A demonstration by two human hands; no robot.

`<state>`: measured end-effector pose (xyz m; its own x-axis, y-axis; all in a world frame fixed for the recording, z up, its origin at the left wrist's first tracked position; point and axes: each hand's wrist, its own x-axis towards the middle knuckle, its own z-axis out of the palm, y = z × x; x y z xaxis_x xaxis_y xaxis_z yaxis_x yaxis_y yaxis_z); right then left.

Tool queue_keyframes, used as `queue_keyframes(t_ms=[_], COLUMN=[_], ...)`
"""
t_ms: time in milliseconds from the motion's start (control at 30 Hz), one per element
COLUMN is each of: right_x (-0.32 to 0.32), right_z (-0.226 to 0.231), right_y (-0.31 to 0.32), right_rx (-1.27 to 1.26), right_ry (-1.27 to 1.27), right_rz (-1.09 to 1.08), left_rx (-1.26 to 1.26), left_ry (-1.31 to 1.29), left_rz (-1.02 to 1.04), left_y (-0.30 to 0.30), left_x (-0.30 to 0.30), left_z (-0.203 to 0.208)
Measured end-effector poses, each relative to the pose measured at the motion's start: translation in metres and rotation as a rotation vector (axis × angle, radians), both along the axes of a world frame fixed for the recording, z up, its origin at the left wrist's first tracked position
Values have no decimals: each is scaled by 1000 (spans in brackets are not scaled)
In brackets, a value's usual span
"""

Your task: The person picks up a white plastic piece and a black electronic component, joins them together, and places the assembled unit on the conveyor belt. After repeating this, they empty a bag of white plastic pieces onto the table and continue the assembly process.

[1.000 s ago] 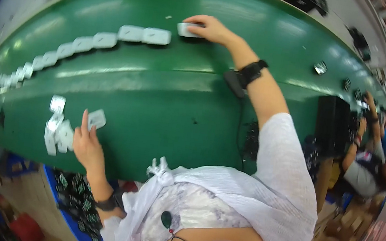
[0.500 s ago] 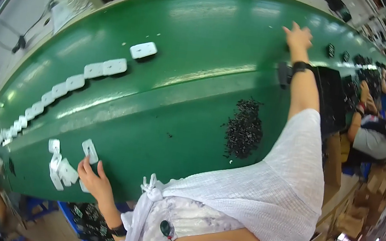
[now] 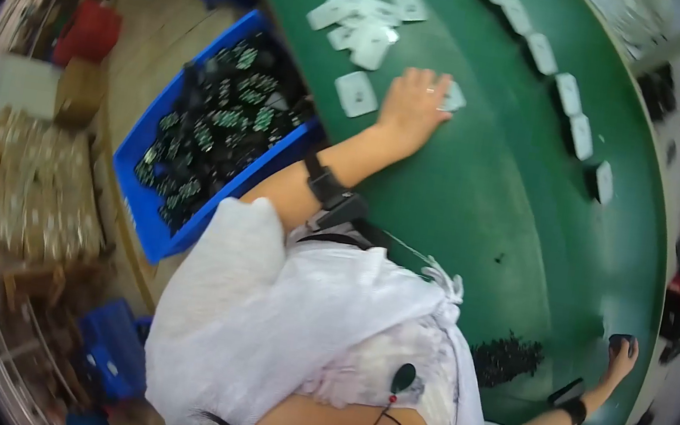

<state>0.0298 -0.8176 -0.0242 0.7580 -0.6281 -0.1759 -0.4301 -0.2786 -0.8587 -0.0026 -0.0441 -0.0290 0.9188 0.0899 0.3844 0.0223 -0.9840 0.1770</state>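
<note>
Green belt [image 3: 524, 204], wide and bare mid-surface. Left hand [image 3: 414, 103] spread flat over one white card [image 3: 453, 98] near five loose cards [image 3: 367, 21] at the near edge; right hand [image 3: 621, 355] closed on a dark object [image 3: 619, 340] at the far edge.

A flat white rectangular piece [image 3: 453, 98] lies on the green table [image 3: 490, 199], partly covered at the table's near-left part. A small dark object [image 3: 620, 342], gripped, sits by the table's far edge.
</note>
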Motion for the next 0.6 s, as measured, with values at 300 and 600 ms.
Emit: queue_keyframes(t_ms=[300,600], right_x=[-6,-32], right_z=[69,53], right_y=[398,489], right_rx=[-33,-555], right_ry=[-279,-271], right_rz=[919,1166], left_rx=[-314,-507], left_ry=[-220,-115], left_rz=[-453,-606], left_y=[-41,-35], left_x=[-30,-32], left_z=[-6,-10])
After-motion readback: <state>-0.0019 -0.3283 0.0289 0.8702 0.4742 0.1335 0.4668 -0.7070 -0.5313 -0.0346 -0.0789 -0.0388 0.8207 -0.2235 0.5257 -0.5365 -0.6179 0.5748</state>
